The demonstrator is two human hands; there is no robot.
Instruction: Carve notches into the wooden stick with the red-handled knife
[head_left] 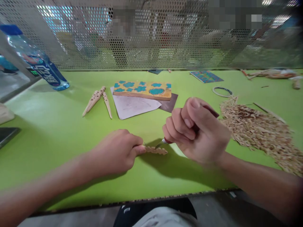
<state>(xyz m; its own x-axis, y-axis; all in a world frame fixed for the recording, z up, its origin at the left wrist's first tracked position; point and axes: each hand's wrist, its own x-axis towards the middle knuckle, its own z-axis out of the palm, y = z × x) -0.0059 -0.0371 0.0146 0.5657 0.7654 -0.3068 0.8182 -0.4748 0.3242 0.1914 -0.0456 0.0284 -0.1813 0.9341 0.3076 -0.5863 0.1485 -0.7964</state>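
My left hand (121,151): thumb and forefinger pinched on one end of a carved piece (161,151), pale, slender, notched along its edges, held low over the near middle of the desk (71,135), its free end pointing right. My right hand (196,129): fist closed round a knife (163,142), dark red handle, short metal blade slanting down to the left, tip at the upper edge of the carved piece; how deep it sits I cannot tell. My two hands are apart from each other, the blade and the piece between them. Beyond my left hand: carved pegs (94,100), pale, pointed, pitted near their upper ends, grouped close together. To the right of these: one board (142,90), yellow with blue patches, lying partly over a white sheet (134,108); a dark sheet (171,103) shows from under them. Far left: one clear bottle (44,64), blue cap and blue label, standing. Beyond my right hand: a heap of shavings (260,129), straw-coloured, with a thin stick (270,112) along its far side; near it, one pale ring (216,91) lying flat; farther back, one patterned card (206,76), many-coloured. Along the far edge: a perforated screen (146,41), upright.
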